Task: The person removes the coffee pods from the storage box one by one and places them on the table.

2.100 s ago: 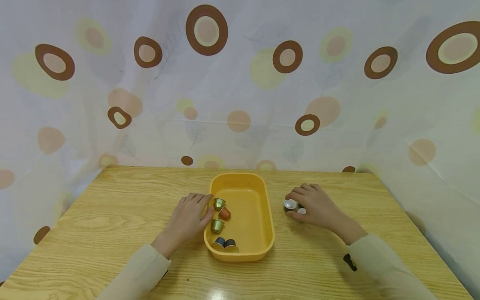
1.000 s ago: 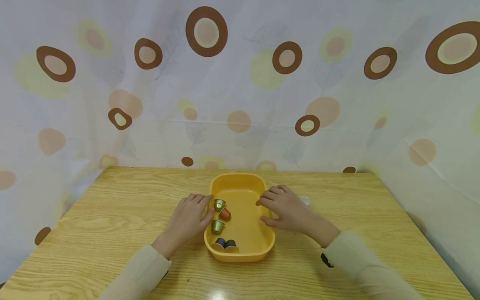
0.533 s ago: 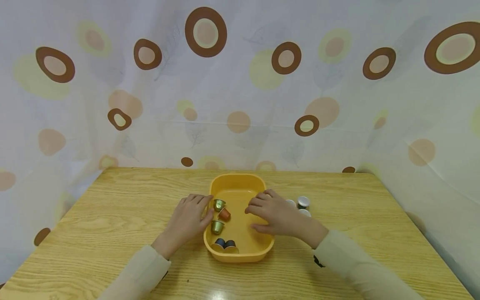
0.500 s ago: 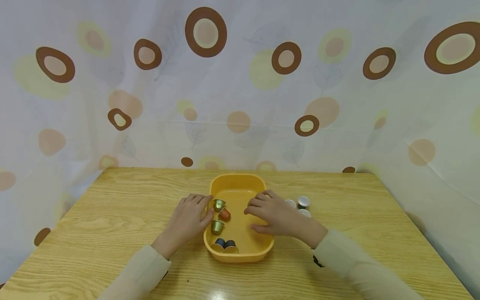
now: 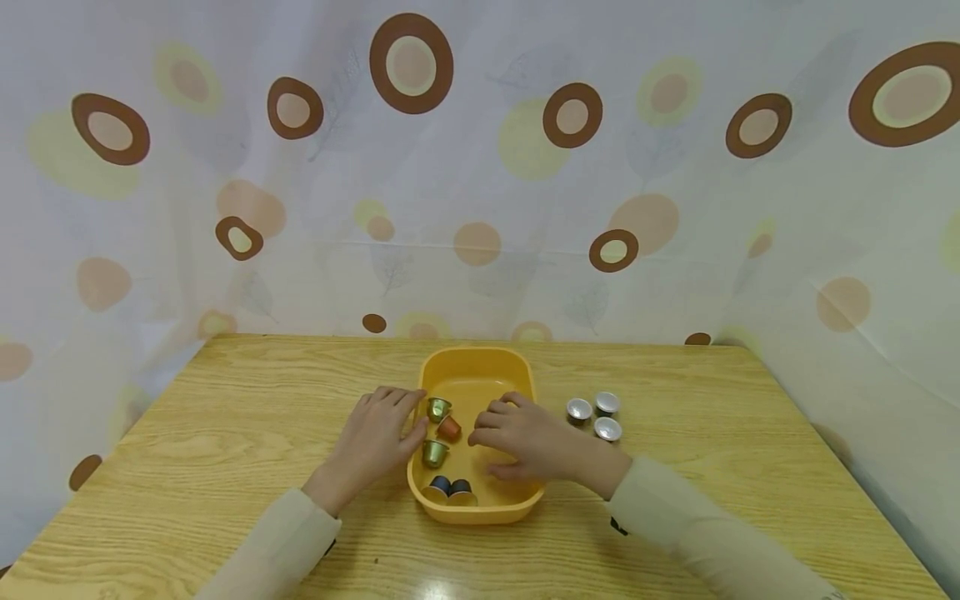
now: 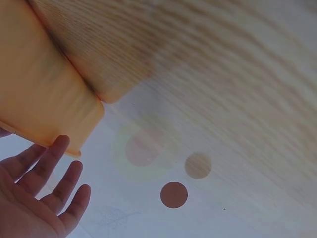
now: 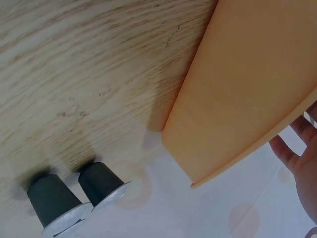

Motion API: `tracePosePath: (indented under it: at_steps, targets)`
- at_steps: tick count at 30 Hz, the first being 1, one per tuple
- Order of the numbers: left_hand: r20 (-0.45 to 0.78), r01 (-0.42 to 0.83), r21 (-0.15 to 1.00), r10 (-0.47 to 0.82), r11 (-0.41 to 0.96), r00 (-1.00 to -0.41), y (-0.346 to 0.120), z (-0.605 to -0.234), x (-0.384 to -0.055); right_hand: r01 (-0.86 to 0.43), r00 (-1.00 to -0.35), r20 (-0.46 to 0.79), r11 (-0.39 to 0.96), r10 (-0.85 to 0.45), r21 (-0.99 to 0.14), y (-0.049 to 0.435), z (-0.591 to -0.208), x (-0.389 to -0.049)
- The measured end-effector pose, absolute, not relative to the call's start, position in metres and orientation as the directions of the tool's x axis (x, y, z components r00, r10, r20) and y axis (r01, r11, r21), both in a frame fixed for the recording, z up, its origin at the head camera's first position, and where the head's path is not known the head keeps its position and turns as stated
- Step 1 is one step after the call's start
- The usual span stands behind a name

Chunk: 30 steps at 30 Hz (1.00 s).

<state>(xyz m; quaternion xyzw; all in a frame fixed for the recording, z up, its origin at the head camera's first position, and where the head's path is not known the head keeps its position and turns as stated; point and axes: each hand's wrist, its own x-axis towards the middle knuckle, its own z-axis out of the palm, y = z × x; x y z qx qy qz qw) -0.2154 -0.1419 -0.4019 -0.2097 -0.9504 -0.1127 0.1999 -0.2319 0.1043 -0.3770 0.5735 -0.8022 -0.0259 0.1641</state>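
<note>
My left hand rests at the left rim of a yellow plastic tray, fingers fairly straight along it; in the left wrist view its fingertips meet the rim. My right hand reaches over the tray's right side, fingers loosely bent with nothing seen between them. Coffee capsules line the tray's left side: a green one, an orange one, another green one. At the near end are a blue capsule and a black capsule.
Right of the tray, three dark capsules stand lid up in a cluster on the wooden table: a left one, a back one and a front one. A patterned cloth hangs behind the table.
My right hand has left the capsules on the table and moved left, over the tray, uncovering all three of them. My left hand has stayed at the rim.
</note>
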Motion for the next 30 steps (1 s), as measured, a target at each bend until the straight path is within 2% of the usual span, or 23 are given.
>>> tracePosePath:
  at_steps: [13, 30]
  targets:
    - [0.436, 0.464, 0.125, 0.371, 0.877, -0.82, -0.146, -0.399, -0.217, -0.935, -0.284, 0.089, 0.297, -0.955, 0.193, 0.093, -0.38, -0.23]
    - [0.428, 0.481, 0.131, 0.388, 0.867, -0.817, -0.146, -0.397, -0.217, -0.961, -0.199, 0.028, 0.201, -0.98, 0.188, 0.081, -0.382, -0.224]
